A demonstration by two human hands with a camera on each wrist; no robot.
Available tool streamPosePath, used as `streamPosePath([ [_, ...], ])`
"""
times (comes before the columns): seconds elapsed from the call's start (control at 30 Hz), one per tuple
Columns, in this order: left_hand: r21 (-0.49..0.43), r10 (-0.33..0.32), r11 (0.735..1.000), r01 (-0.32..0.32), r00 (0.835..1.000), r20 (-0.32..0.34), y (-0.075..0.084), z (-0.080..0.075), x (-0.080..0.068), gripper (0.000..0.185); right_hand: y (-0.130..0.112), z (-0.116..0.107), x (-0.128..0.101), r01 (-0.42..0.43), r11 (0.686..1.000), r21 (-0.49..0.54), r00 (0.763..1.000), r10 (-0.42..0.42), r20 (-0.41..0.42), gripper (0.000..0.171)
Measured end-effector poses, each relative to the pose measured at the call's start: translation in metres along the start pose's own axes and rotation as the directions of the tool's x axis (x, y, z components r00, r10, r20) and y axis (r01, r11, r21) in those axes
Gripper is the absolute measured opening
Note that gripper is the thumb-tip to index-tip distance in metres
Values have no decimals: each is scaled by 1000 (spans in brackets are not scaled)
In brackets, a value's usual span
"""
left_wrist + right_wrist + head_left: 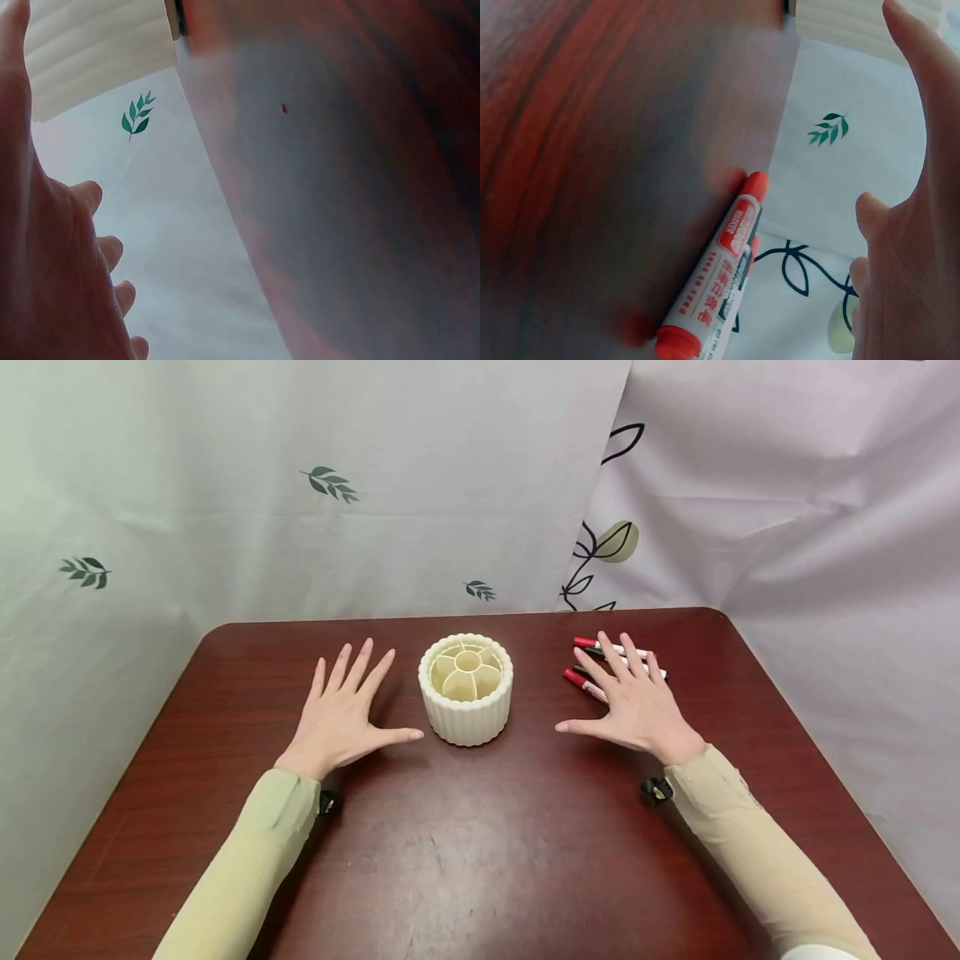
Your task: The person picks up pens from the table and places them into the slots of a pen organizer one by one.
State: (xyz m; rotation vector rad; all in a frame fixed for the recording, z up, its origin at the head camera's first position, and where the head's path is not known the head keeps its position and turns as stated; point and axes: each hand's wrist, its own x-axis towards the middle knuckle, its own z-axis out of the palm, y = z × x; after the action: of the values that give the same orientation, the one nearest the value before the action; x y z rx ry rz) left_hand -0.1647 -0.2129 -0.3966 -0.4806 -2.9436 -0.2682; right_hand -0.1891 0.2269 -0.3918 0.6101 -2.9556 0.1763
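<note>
A cream, round pen holder [468, 714] with fluted sides and several compartments stands upright at the middle of the table. To its left my left hand [339, 718] hovers with fingers spread, its thumb pointing at the holder and close to it. My right hand [636, 703] is spread over the right side of the table, holding nothing. Beneath and beyond its fingers lie several markers with red or black caps, partly hidden by the hand. In the right wrist view a red-capped marker [714, 262] with a white barrel lies on the table, apart from the hand.
The dark red wooden table [457, 843] has rounded far corners. Behind it hangs a pale curtain [420, 510] printed with leaves, meeting the table's far edge. A small black device [657, 791] is strapped at the right wrist, and another [327, 802] at the left.
</note>
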Motion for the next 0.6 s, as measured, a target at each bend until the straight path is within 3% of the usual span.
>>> streamPosePath([
  [0.6,10,22,1000,-21,997,-67,-1,-1,6,131,10,-8,-1,-18,996,86,998,24,-61,109],
])
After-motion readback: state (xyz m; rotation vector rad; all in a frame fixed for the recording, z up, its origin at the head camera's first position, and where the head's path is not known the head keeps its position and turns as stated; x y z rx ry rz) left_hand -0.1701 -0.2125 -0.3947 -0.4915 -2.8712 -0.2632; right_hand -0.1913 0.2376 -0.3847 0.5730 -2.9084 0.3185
